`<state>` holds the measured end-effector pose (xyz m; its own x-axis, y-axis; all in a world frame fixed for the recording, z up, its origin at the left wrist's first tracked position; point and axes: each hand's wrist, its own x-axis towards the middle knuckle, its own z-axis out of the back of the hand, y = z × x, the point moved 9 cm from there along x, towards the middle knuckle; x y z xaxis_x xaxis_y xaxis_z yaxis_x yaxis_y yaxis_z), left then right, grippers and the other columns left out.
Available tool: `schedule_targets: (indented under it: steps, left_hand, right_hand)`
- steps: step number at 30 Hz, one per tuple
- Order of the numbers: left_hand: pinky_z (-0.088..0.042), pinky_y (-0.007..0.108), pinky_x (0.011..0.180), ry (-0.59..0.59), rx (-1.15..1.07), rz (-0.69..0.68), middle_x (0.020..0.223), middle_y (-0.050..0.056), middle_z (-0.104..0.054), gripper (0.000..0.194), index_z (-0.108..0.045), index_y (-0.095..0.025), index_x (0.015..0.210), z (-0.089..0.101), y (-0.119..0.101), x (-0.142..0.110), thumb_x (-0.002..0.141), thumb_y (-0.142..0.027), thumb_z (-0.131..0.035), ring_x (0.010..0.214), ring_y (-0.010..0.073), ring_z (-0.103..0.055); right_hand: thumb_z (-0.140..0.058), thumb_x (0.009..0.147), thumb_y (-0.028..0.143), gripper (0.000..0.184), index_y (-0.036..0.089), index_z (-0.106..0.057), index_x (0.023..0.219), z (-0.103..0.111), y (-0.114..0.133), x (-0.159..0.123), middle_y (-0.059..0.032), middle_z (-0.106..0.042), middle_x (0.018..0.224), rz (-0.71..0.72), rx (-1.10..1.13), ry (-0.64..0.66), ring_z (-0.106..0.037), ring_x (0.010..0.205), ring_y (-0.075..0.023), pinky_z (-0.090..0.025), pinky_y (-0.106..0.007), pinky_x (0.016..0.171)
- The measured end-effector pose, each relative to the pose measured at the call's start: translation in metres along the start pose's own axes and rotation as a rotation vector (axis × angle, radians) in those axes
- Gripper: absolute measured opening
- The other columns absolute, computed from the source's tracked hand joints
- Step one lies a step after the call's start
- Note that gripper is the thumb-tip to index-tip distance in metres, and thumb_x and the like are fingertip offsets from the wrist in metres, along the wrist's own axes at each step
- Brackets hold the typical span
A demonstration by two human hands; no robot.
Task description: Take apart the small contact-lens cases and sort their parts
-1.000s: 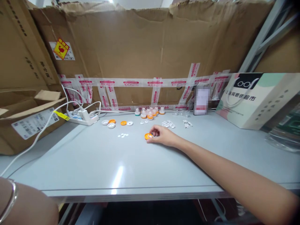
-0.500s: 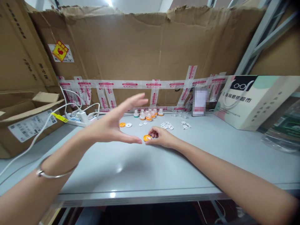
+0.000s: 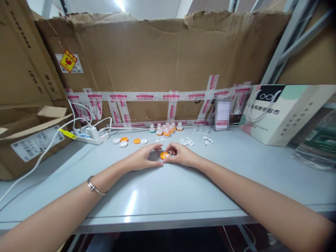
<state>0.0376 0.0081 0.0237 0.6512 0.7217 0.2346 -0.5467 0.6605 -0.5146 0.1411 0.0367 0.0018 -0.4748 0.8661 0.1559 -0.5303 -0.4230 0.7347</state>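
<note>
Low over the table, my right hand [image 3: 181, 154] pinches a small round orange cap [image 3: 163, 154] at its right side, thumb in front and fingers curled behind. A pale pinkish-white piece lies inside the cap. Around the cap's left side curves my left hand [image 3: 143, 156], thumb and fingers apart. Its thumb tip is close to the cap's front; whether it touches I cannot tell. Behind the hands lie a loose orange ring [image 3: 137, 141], a white ring [image 3: 144, 141] and two small white pieces [image 3: 162, 139].
Several clear-topped caps [image 3: 166, 133] stand at the back, with white flat pieces [image 3: 187, 141] to their right. More rings [image 3: 123, 144] lie left. A power strip [image 3: 98, 139], open carton [image 3: 36, 140], phone [image 3: 222, 113], paper bag [image 3: 270, 122] and large bottle [image 3: 317, 143] border the table.
My left hand has come down and right to the orange cap, its thumb and fingers closer together. Rings at the left are now uncovered. My right hand keeps its hold on the cap.
</note>
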Motion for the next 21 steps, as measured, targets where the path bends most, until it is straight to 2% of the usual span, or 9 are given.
schedule_targets:
  steps: [3, 6, 10, 16, 18, 21]
  left_hand:
    - [-0.041, 0.030, 0.085, -0.063, 0.034, -0.040, 0.105, 0.007, -0.058, 0.045, -0.053, -0.018, 0.108, -0.002, -0.006, 0.005, 0.072, -0.044, -0.058, 0.096, 0.0191, -0.053]
    - [-0.041, 0.029, 0.082, -0.105, 0.048, -0.102, 0.100, 0.006, -0.059, 0.039, -0.056, -0.018, 0.103, 0.002, -0.013, 0.008, 0.072, -0.042, -0.059, 0.092, 0.0178, -0.054]
    - [-0.040, 0.029, 0.084, -0.166, 0.081, -0.167, 0.098, 0.005, -0.059, 0.024, -0.060, -0.020, 0.098, 0.010, -0.021, 0.011, 0.080, -0.034, -0.052, 0.093, 0.0157, -0.053]
    - [-0.040, 0.025, 0.069, -0.064, 0.255, -0.090, 0.082, 0.003, -0.060, 0.018, -0.067, -0.022, 0.081, -0.002, -0.021, 0.027, 0.077, -0.034, -0.054, 0.075, 0.0145, -0.054]
    - [-0.039, 0.025, 0.067, -0.050, 0.286, -0.065, 0.080, 0.002, -0.060, 0.017, -0.067, -0.022, 0.079, -0.002, -0.021, 0.030, 0.076, -0.034, -0.055, 0.074, 0.0145, -0.054]
    - [-0.036, 0.026, 0.070, -0.028, 0.361, -0.100, 0.080, 0.001, -0.060, 0.014, -0.067, -0.023, 0.077, -0.003, -0.025, 0.031, 0.076, -0.031, -0.055, 0.078, 0.0155, -0.054]
  right_hand:
    - [-0.068, 0.057, 0.040, 0.038, 0.017, -0.054, 0.085, 0.000, -0.001, 0.001, 0.0039, -0.046, 0.066, 0.017, 0.007, 0.000, -0.042, 0.059, -0.0091, -0.032, -0.021, 0.053]
    - [-0.069, 0.056, 0.041, 0.040, 0.016, -0.055, 0.084, 0.000, -0.002, 0.001, 0.0041, -0.045, 0.065, 0.010, 0.030, 0.005, -0.041, 0.059, -0.0089, -0.032, -0.021, 0.052]
    - [-0.071, 0.052, 0.044, 0.044, 0.016, -0.055, 0.082, 0.000, -0.002, 0.002, 0.0044, -0.046, 0.064, -0.013, 0.040, 0.001, -0.041, 0.058, -0.0089, -0.031, -0.021, 0.052]
    - [-0.072, 0.051, 0.042, 0.040, 0.016, -0.054, 0.074, 0.001, -0.001, 0.000, 0.0045, -0.046, 0.062, -0.035, 0.033, -0.021, -0.042, 0.057, -0.0091, -0.030, -0.021, 0.050]
    - [-0.072, 0.051, 0.042, 0.039, 0.016, -0.054, 0.074, 0.001, 0.000, 0.000, 0.0046, -0.046, 0.062, -0.038, 0.032, -0.021, -0.041, 0.057, -0.0089, -0.030, -0.020, 0.050]
    - [-0.071, 0.051, 0.040, 0.037, 0.016, -0.054, 0.072, 0.001, -0.001, 0.000, 0.0049, -0.046, 0.062, -0.041, 0.039, -0.027, -0.041, 0.057, -0.0087, -0.030, -0.021, 0.051]
